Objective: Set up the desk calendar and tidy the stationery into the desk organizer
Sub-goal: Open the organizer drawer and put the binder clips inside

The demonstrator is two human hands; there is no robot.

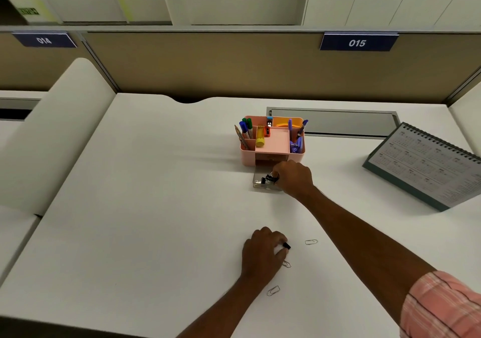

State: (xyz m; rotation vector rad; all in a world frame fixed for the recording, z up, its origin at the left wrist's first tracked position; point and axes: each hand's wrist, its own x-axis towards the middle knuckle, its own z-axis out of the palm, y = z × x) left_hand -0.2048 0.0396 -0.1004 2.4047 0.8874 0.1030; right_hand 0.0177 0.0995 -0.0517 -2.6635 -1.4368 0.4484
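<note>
A pink desk organizer (pixel 247 156) stands mid-desk, holding pens, a yellow glue stick and purple items. Its clear drawer (pixel 260 184) is pulled out in front, with black binder clips (pixel 268 180) inside. My right hand (pixel 295 177) reaches over the drawer, fingers pinched on a binder clip there. My left hand (pixel 263 253) rests near the front of the desk, thumb and finger closed on a small black binder clip (pixel 286 246). Three paper clips lie loose around it: one (pixel 311 241), a second (pixel 286 264) and a third (pixel 273 290). The desk calendar (pixel 426 165) stands upright at the right.
The white desk (pixel 156 207) ends at a tan partition wall with a blue "015" sign (pixel 358 42). A grey cable flap (pixel 333 124) lies behind the organizer. A white side divider (pixel 59 129) borders the left.
</note>
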